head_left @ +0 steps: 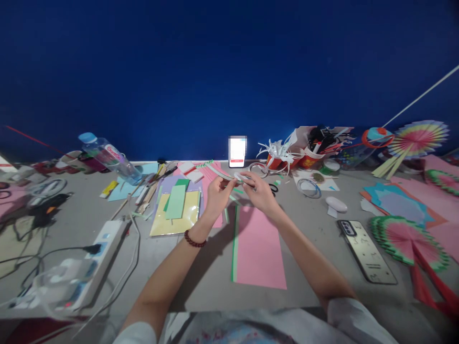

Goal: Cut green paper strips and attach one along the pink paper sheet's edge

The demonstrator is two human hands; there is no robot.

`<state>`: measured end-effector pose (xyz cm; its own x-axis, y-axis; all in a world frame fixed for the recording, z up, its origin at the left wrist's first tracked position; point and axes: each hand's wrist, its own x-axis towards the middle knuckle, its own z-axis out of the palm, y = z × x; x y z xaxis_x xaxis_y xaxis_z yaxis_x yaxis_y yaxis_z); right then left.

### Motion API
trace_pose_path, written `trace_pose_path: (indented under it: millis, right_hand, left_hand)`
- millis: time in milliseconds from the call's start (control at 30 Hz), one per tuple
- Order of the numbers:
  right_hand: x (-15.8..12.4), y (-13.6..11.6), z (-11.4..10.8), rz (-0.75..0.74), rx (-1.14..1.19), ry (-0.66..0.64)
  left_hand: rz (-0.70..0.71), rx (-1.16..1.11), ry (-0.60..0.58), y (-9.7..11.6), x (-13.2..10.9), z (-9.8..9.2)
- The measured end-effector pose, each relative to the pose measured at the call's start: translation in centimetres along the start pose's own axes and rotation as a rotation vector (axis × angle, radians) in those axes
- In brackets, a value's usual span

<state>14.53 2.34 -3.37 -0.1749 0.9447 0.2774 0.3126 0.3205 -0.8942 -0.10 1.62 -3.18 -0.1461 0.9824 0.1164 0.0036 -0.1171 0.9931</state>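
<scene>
- Far left: power strip (103, 243) with a plug and cables, on the grey table (311, 267).
- Behind it, a water bottle (109, 156) lying tilted near the wall.
- Yellow sheet (175, 220) with a green slip on top, just left of the left wrist; bead bracelet (194, 240) on that wrist.
- Left hand (217, 192) raised over the table, fingers closed on a narrow folded strip (219, 173); the strip runs up and left from the fingertips.
- Right hand (261, 192) meets it; fingertips pinch the strip's near end, a small white roll, likely tape, just at them. Details blurred.
- Pink sheet (258, 248) flat below both hands, green edge on its left.
- Right: phone (366, 251) face down, then a pink-and-green paper fan (407, 239).
</scene>
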Motion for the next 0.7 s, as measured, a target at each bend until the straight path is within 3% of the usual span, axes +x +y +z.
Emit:
trace_pose_path:
  millis: [533, 700]
  right_hand:
    - [-0.13, -0.25, 0.01, 0.060, 0.043, -0.028]
    - [-0.20, -0.35, 0.01, 0.044, 0.072, -0.028]
  left_hand:
    - [0.046, -0.033, -0.071, -0.29, 0.25, 0.05]
    - [0.011, 0.013, 0.004, -0.78, 0.23, 0.10]
